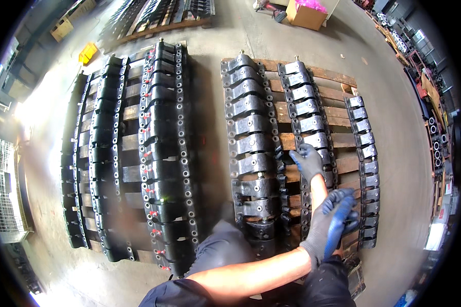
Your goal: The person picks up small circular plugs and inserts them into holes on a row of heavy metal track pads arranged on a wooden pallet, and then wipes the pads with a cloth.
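Two gloved hands work over a wooden pallet (338,115) loaded with rows of dark cast metal brackets.

The right hand (307,159), in a blue-palmed glove, reaches forward and rests palm-down on the middle row of brackets (305,110). Its fingers are spread and curled over the top of one bracket, touching it; whether they actually clamp the part cannot be told from this view.

The left hand (333,220), in a grey glove with blue fingers, crosses in from the lower left, its bare forearm running across the bottom of the picture. It hovers nearer the person, above the near end of the same row. Its fingers are loosely bent and close together; nothing is seen held in them.

The left row of brackets (251,148) lies just beside the right hand, on its left. The right row of brackets (364,153) lies well apart on its right.

A second pallet of black castings (159,153) lies further left on the concrete floor (394,153).
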`<state>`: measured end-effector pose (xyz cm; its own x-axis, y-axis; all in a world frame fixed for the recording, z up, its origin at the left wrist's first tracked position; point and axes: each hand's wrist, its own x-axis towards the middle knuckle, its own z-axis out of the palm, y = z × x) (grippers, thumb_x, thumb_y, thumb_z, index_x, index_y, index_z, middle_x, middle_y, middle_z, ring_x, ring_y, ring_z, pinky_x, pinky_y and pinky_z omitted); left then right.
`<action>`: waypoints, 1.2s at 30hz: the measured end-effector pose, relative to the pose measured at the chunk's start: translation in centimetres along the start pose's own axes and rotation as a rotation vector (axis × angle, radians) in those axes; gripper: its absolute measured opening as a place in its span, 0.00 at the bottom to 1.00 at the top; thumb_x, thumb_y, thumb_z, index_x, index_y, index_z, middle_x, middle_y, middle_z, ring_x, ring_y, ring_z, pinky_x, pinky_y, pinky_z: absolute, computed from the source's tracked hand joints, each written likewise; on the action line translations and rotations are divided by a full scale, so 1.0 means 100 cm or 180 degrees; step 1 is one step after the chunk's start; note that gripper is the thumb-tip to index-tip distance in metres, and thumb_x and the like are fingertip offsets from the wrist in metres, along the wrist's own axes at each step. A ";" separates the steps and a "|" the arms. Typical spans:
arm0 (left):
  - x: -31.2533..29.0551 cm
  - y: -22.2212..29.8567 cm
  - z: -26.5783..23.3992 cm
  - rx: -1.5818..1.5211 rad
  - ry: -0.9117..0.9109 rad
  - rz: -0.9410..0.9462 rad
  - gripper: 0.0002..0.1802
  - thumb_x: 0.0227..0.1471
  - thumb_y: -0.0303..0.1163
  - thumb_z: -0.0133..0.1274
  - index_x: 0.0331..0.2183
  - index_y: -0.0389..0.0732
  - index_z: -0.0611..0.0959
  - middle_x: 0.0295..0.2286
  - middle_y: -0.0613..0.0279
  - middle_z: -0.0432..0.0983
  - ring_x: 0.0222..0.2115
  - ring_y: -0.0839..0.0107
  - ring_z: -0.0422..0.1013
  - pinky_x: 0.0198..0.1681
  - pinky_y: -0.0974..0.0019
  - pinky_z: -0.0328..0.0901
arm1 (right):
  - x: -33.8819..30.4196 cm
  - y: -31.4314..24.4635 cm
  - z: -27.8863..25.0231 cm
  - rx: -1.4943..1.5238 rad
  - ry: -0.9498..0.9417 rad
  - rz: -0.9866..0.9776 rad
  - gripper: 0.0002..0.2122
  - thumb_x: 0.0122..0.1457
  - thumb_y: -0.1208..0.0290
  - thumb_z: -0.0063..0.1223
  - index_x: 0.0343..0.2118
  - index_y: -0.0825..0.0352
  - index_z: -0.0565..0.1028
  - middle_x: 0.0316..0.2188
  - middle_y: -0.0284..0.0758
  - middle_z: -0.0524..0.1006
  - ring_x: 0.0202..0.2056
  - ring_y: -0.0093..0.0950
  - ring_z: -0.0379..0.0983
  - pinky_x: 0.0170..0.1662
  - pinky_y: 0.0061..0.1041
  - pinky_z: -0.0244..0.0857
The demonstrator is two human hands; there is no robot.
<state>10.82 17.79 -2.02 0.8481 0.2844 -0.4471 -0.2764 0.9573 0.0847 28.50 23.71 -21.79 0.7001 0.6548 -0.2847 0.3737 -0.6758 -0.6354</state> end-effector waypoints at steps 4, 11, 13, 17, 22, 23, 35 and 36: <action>0.020 -0.005 -0.017 -0.0695 -0.0317 0.0331 0.16 0.68 0.37 0.50 0.54 0.42 0.77 0.43 0.64 0.76 0.43 0.70 0.75 0.49 0.63 0.72 | -0.047 -0.008 -0.027 0.0663 0.0796 -0.0772 0.18 0.59 0.66 0.66 0.48 0.71 0.76 0.35 0.34 0.80 0.34 0.22 0.76 0.36 0.22 0.72; 0.018 0.019 -0.010 -0.1566 -0.1332 -0.0017 0.19 0.69 0.41 0.46 0.54 0.42 0.77 0.47 0.56 0.79 0.52 0.59 0.74 0.58 0.53 0.69 | -0.181 -0.017 -0.128 0.1899 0.1096 -0.1078 0.13 0.65 0.75 0.53 0.49 0.76 0.76 0.39 0.35 0.80 0.41 0.21 0.76 0.48 0.21 0.70; 0.009 0.021 0.000 -0.1347 -0.1247 -0.0006 0.22 0.69 0.47 0.44 0.53 0.42 0.77 0.49 0.53 0.78 0.55 0.56 0.72 0.62 0.48 0.65 | -0.209 -0.036 -0.135 0.2406 0.1443 -0.1088 0.14 0.66 0.76 0.52 0.51 0.77 0.76 0.44 0.38 0.80 0.47 0.25 0.75 0.55 0.25 0.66; 0.005 0.017 0.009 -0.1308 -0.1163 -0.0263 0.26 0.67 0.53 0.45 0.51 0.42 0.80 0.48 0.55 0.79 0.54 0.56 0.72 0.63 0.46 0.62 | -0.260 -0.063 -0.151 0.2295 0.1652 -0.0962 0.14 0.62 0.77 0.59 0.49 0.75 0.77 0.39 0.34 0.80 0.38 0.18 0.74 0.42 0.20 0.70; 0.003 0.021 0.008 -0.1124 -0.1199 0.0019 0.24 0.67 0.50 0.47 0.52 0.42 0.79 0.48 0.55 0.80 0.54 0.56 0.72 0.63 0.46 0.63 | -0.285 -0.075 -0.147 0.2117 0.1340 -0.1193 0.22 0.56 0.76 0.68 0.53 0.73 0.76 0.40 0.34 0.80 0.37 0.18 0.74 0.42 0.19 0.70; 0.002 0.021 0.004 -0.1040 -0.1186 0.0147 0.24 0.67 0.50 0.47 0.53 0.42 0.79 0.49 0.55 0.79 0.54 0.56 0.72 0.63 0.46 0.63 | -0.293 -0.084 -0.144 0.1706 0.1110 -0.0907 0.25 0.54 0.74 0.71 0.54 0.72 0.75 0.44 0.35 0.80 0.40 0.19 0.76 0.45 0.20 0.70; 0.002 0.025 0.001 -0.0554 -0.0486 0.1169 0.22 0.70 0.42 0.45 0.60 0.43 0.72 0.49 0.59 0.78 0.47 0.70 0.74 0.51 0.64 0.69 | -0.221 -0.054 -0.116 0.2425 0.1976 -0.0753 0.10 0.66 0.72 0.53 0.46 0.70 0.78 0.40 0.34 0.80 0.36 0.18 0.74 0.38 0.19 0.68; 0.000 0.027 0.004 -0.0493 -0.0484 0.1328 0.22 0.71 0.42 0.44 0.60 0.44 0.71 0.46 0.63 0.78 0.44 0.72 0.74 0.48 0.65 0.70 | -0.202 -0.047 -0.111 0.2016 0.2021 -0.0632 0.09 0.66 0.71 0.54 0.45 0.69 0.78 0.39 0.34 0.80 0.36 0.19 0.73 0.38 0.18 0.68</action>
<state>10.28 20.43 -1.41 0.7035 0.6587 -0.2666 -0.6622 0.7439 0.0905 19.35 9.89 -5.08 0.9314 0.3037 0.2006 0.2508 -0.1364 -0.9584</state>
